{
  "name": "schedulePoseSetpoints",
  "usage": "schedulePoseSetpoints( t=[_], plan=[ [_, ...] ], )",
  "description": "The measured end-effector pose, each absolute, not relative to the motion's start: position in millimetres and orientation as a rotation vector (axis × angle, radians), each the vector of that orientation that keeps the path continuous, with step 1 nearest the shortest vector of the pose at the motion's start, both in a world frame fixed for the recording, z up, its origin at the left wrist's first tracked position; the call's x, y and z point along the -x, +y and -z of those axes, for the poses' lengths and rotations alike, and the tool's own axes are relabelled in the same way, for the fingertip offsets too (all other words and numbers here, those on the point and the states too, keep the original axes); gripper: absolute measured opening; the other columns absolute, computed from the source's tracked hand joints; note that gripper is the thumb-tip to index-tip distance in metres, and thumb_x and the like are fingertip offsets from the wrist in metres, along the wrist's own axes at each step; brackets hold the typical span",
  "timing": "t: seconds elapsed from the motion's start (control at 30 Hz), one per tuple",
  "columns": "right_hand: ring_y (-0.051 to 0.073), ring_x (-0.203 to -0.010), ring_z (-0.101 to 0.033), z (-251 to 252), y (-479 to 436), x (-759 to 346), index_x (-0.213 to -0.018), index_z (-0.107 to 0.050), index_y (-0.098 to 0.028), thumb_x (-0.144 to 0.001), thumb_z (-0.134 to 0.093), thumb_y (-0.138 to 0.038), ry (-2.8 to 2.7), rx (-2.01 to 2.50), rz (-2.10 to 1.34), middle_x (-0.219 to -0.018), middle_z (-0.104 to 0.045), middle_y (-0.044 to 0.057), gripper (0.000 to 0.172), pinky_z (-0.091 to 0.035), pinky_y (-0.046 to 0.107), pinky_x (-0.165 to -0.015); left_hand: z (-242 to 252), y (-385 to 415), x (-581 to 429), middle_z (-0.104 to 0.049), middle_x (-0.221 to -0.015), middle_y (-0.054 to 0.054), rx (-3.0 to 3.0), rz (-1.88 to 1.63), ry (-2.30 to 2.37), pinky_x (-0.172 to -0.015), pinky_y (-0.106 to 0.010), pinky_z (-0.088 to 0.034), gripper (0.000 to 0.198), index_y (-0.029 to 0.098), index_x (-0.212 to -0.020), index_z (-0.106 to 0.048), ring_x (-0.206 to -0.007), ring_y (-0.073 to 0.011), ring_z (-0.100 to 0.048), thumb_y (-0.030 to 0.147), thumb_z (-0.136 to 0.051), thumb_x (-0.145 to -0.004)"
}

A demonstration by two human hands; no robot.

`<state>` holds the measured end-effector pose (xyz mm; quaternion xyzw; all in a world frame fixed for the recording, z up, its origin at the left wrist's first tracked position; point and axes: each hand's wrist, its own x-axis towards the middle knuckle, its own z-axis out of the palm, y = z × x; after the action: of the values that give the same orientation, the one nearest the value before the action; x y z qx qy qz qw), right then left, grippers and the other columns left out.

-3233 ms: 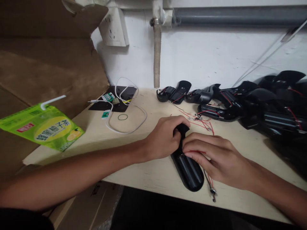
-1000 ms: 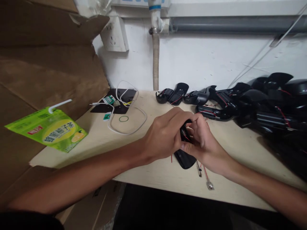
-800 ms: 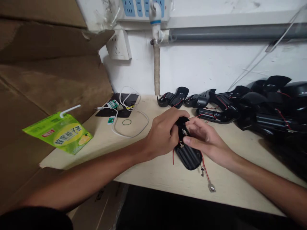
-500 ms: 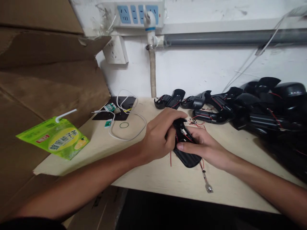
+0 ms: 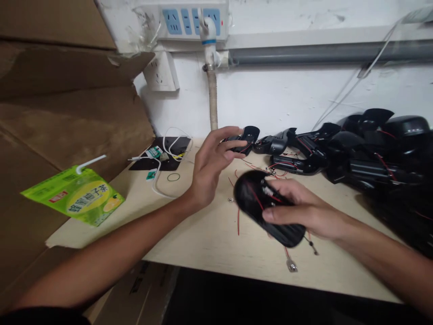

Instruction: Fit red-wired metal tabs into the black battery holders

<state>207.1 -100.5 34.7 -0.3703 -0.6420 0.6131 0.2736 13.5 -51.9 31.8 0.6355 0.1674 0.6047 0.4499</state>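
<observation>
My right hand point(image 5: 301, 210) grips a black curved plastic shell point(image 5: 250, 198) with red wires inside, its thumb across the open side. The shell is tilted and slightly blurred above the wooden table point(image 5: 203, 243). To the left, my left hand point(image 5: 216, 162) is raised with its fingers apart, holding nothing, near black shells at the back. Below the held shell lies a small metal piece point(image 5: 291, 265) on a red wire. Loose red wires point(image 5: 238, 221) lie on the table between my hands.
A heap of black shells point(image 5: 372, 153) covers the right side. At the left are a green drink pouch point(image 5: 91, 196) with a straw, a white cable point(image 5: 157, 180), a green rubber band point(image 5: 173, 177) and cardboard point(image 5: 74, 122). A power strip point(image 5: 186, 28) hangs on the wall.
My left hand has let go of the black shell, opened and moved up and left. My right hand has shifted slightly right and down with the shell, which is now fully exposed.
</observation>
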Motion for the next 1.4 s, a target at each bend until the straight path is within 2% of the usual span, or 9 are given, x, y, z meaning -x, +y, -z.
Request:
schedulePoseSetpoints(
  t=[0.13,0.27,0.4,0.57,0.67,0.73,0.83,1.07,1.4],
  plan=[
    [0.011,-0.062,-0.057,-48,-106,-216,-0.095,-0.069,-0.012,-0.063,-0.08,-0.028,-2.313,0.845,-1.995,-0.074,-0.064,0.0,0.037,-0.043,0.018,-0.05,-26,-42,-12,-0.061,-0.109,-0.007,-1.593,-1.486,0.597,-0.081,-0.034,-0.054,0.018,0.02,-0.094,-0.064,-0.102,-0.0219,-0.059,0.027,-0.064,-0.077],
    [0.015,-0.067,-0.066,-53,-116,-213,-0.109,-0.071,-0.013,-0.067,-0.078,-0.013,-2.805,0.624,-1.711,-0.082,-0.073,0.006,0.043,-0.049,0.019,-0.058,-21,-43,-12,-0.061,-0.104,-0.006,-1.732,-1.361,0.727,-0.08,-0.032,-0.054,0.011,0.02,-0.087,-0.066,-0.104,-0.0202,-0.056,0.021,-0.062,-0.077],
    [0.016,-0.071,-0.069,-51,-122,-211,-0.122,-0.064,-0.016,-0.078,-0.07,-0.015,-2.796,0.684,-1.719,-0.091,-0.074,0.008,0.044,-0.054,0.025,-0.068,-23,-46,-12,-0.06,-0.105,-0.007,-1.805,-1.262,0.687,-0.079,-0.033,-0.055,0.009,0.02,-0.085,-0.067,-0.102,-0.0196,-0.058,0.021,-0.06,-0.078],
    [0.016,-0.08,-0.069,-47,-116,-216,-0.114,-0.067,-0.015,-0.084,-0.064,-0.022,-2.558,0.616,-1.773,-0.093,-0.073,0.009,0.031,-0.055,0.028,-0.074,-24,-46,-12,-0.062,-0.098,-0.006,-1.841,-1.186,0.703,-0.078,-0.031,-0.053,0.007,0.018,-0.082,-0.067,-0.096,-0.0179,-0.059,0.022,-0.062,-0.078],
    [0.016,-0.073,-0.067,-41,-97,-225,-0.097,-0.069,-0.018,-0.087,-0.059,-0.027,-2.445,0.808,-1.366,-0.083,-0.071,0.004,0.017,-0.055,0.028,-0.067,-23,-46,-13,-0.062,-0.093,-0.005,-1.877,-1.136,0.75,-0.077,-0.029,-0.051,0.006,0.018,-0.079,-0.067,-0.092,-0.0164,-0.059,0.022,-0.062,-0.077],
    [0.019,-0.072,-0.066,-34,-75,-238,-0.089,-0.068,-0.02,-0.087,-0.053,-0.024,-2.304,1.087,-0.718,-0.082,-0.07,0.005,0.016,-0.054,0.033,-0.066,-21,-45,-13,-0.062,-0.092,-0.005,-1.883,-1.118,0.785,-0.075,-0.028,-0.049,0.006,0.017,-0.077,-0.066,-0.091,-0.0158,-0.06,0.021,-0.062,-0.077],
    [0.03,-0.096,-0.063,-21,-39,-265,-0.099,-0.068,-0.015,-0.077,-0.051,-0.013,-2.199,1.312,0.089,-0.1,-0.069,0.013,0.028,-0.05,0.048,-0.086,-19,-45,-13,-0.062,-0.09,-0.004,-1.888,-1.107,0.831,-0.073,-0.027,-0.048,0.005,0.017,-0.074,-0.065,-0.088,-0.0149,-0.06,0.019,-0.061,-0.076],
    [0.033,-0.102,-0.064,-8,-7,-303,-0.125,-0.058,-0.016,-0.079,-0.057,-0.026,-2.415,1.397,0.036,-0.112,-0.068,0.013,0.047,-0.05,0.052,-0.089,-19,-45,-14,-0.063,-0.084,-0.003,-1.923,-1.093,0.888,-0.071,-0.028,-0.046,0.007,0.017,-0.069,-0.064,-0.082,-0.0142,-0.06,0.016,-0.059,-0.074],
    [0.032,-0.11,-0.057,-22,-19,-290,-0.122,-0.057,-0.011,-0.084,-0.057,-0.03,-2.392,1.118,0.115,-0.116,-0.061,0.018,0.042,-0.047,0.051,-0.093,-19,-42,-13,-0.065,-0.086,-0.003,-1.819,-1.201,0.991,-0.071,-0.027,-0.049,0.005,0.017,-0.078,-0.064,-0.081,-0.0139,-0.06,0.017,-0.061,-0.073]
  ],
)
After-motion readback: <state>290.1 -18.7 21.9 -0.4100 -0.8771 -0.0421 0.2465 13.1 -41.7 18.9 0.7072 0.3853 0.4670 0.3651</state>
